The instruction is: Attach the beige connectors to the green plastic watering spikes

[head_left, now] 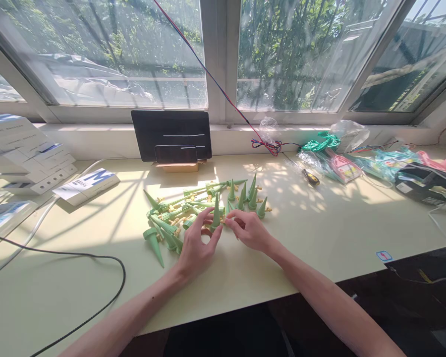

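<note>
My left hand [199,244] grips a green watering spike [216,212] near its wide base. The spike stands with its tip pointing up. From the right, my right hand [248,229] has thumb and index finger pinched on the small yellow valve [223,221] at the spike's base. To the left lies a loose pile of green spikes [165,225] with yellow valves, most of them on their sides. Several upright spikes [251,196] stand in a group just beyond my right hand.
A black tablet [171,133] leans in a stand behind the pile. White boxes [26,153] are stacked at the left, and a black cable [96,256] curves across the table. On the right lie a screwdriver [311,177], plastic bags [342,166] and a black strapped device [423,183].
</note>
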`<state>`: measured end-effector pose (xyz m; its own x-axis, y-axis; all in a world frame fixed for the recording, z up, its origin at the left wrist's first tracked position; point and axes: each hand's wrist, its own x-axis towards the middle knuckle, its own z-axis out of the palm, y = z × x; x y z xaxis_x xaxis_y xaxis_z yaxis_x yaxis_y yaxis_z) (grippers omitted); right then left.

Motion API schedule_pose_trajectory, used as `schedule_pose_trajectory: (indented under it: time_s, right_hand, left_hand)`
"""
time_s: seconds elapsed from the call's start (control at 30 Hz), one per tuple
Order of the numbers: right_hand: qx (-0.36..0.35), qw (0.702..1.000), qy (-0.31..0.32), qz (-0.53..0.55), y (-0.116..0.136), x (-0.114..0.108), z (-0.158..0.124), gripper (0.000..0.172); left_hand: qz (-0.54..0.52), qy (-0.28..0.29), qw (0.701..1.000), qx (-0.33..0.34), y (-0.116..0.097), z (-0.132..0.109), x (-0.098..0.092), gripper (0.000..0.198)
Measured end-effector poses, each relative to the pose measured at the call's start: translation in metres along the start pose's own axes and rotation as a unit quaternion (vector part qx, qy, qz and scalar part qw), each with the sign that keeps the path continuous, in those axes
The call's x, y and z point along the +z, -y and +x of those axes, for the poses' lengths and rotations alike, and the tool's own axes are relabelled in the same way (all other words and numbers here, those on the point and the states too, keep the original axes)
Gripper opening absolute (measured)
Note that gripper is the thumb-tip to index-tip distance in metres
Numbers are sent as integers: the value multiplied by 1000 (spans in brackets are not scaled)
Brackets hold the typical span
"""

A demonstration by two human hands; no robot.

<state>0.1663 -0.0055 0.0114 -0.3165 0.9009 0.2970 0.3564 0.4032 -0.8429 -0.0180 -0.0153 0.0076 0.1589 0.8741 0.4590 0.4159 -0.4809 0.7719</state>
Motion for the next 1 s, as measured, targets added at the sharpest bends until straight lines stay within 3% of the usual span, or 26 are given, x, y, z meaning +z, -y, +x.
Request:
schedule_pose_trajectory:
  time_s: [0.13,0.37,0.73,1.0]
  right_hand:
    - [-8,1000,5,7,1,-1,0,23]
    - [-10,1000,1,-6,1,-1,1,25]
    - [-10,1000,12,-17,-1,1,1,43]
    - [-7,999,23,-41,-2,2,2,33]
  left_hand:
    - [-1,-8,1000,-14,1,0,0,40]
    - [0,-5,1000,-5,1,0,-1,40]
    - [11,8,1000,16,3,-1,-1,36]
    - [-71,30,995,-67,4,1,-3,35]
